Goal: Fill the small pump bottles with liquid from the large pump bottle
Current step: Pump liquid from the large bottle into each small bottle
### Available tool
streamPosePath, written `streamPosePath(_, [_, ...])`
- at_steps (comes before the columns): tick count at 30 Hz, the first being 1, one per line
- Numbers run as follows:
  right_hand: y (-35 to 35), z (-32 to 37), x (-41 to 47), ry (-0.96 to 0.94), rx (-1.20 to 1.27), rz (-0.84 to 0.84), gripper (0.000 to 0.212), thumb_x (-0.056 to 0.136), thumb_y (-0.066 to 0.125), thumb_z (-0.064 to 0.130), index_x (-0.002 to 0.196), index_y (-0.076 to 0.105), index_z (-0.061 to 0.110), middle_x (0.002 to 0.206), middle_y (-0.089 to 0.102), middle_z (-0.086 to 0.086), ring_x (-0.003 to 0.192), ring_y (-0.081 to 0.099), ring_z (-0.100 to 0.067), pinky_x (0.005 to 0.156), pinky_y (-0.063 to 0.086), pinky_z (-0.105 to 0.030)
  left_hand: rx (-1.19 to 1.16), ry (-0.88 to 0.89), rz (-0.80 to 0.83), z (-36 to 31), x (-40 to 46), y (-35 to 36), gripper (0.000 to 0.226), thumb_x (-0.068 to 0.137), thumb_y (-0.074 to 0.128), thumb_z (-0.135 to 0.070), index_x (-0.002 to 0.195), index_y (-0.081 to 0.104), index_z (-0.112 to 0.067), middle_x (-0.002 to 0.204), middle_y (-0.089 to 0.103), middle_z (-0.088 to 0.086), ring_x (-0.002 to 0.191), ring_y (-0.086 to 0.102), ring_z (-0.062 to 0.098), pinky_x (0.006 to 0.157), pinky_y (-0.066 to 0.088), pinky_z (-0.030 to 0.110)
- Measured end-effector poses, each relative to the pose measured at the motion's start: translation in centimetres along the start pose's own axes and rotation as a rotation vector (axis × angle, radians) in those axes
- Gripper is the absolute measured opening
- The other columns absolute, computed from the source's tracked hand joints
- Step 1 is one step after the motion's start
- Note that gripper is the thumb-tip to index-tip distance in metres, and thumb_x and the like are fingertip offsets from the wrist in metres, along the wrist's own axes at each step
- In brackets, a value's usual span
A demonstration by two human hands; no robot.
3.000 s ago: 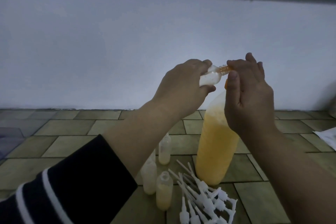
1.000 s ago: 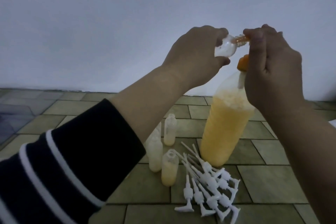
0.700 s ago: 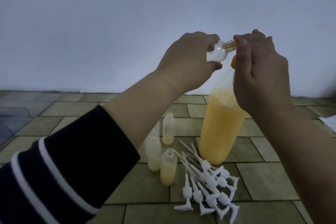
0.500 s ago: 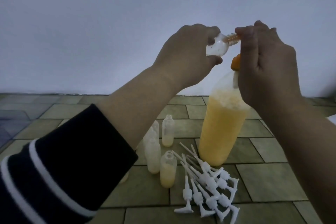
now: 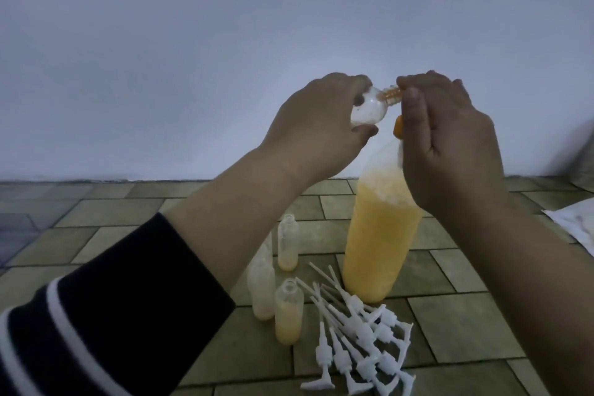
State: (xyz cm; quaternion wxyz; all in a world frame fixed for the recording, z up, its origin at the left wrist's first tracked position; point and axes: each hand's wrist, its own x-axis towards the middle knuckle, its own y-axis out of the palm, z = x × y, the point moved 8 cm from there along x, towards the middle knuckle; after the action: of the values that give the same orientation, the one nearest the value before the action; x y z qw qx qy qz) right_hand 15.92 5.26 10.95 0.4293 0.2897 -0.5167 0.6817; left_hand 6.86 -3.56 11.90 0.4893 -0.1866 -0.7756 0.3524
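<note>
Left hand (image 5: pixel 316 125) grips a small clear bottle (image 5: pixel 143 109), tilted on its side, neck pointing to 3 o'clock. Right hand (image 5: pixel 450 145) is curled over the orange pump top (image 5: pixel 398 126) of the large pump bottle (image 5: pixel 379 241); its fingertips meet the small bottle's threaded neck. The right hand hides the pump nozzle.

Large bottle: tall translucent plastic cylinder, orange liquid, froth at the top, standing on tiled surface (image 5: pixel 466 331). At its 9 o'clock, three small open bottles (image 5: pixel 288 315), upright, partly filled; the left forearm hides part of them. At 6 o'clock, a heap of white plastic pump heads (image 5: pixel 360 350) with thin dip tubes. Striped dark sleeve (image 5: pixel 96 331) at 7 o'clock. White paper (image 5: pixel 575 228) at 3 o'clock.
</note>
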Motion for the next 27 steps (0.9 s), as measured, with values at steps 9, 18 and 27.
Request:
streamPosePath(9, [0.2, 0.2, 0.6, 0.022, -0.019, 0.084, 0.056, 0.097, 0.019, 0.046, 0.133, 0.049, 0.016, 0.137, 0.05, 0.001, 0.135, 0.034, -0.019, 0.111, 0.024, -0.033, -0.101, -0.109, -0.033, 1.3, -0.6, -1.0, 0.032, 0.081, 0.065, -0.034, 0.109, 0.056, -0.022, 0.104, 0.06, -0.008, 0.094, 0.056, 0.017, 0.089, 0.045, 0.042])
streamPosePath(18, [1.0, -0.3, 1.0, 0.005, -0.093, 0.2, 0.062, 0.094, 0.014, 0.05, 0.143, 0.036, 0.019, 0.152, 0.03, 0.001, 0.144, 0.013, -0.012, 0.111, 0.001, -0.02, -0.416, -0.318, -0.048, 4.4, -3.2, -0.8, 0.034, 0.08, 0.07, -0.035, 0.109, 0.054, -0.029, 0.102, 0.061, -0.017, 0.088, 0.06, 0.003, 0.075, 0.05, 0.022])
streamPosePath(27, [1.0, -1.1, 2.1, -0.02, -0.064, 0.245, 0.053, 0.099, 0.022, 0.047, 0.143, 0.035, 0.02, 0.151, 0.032, 0.004, 0.144, 0.01, -0.011, 0.109, 0.0, -0.018, -0.608, -0.549, -0.067, 9.1, -11.8, -2.3, 0.06, 0.056, 0.07, -0.048, 0.112, 0.059, -0.028, 0.102, 0.068, -0.012, 0.089, 0.067, 0.004, 0.074, 0.054, 0.027])
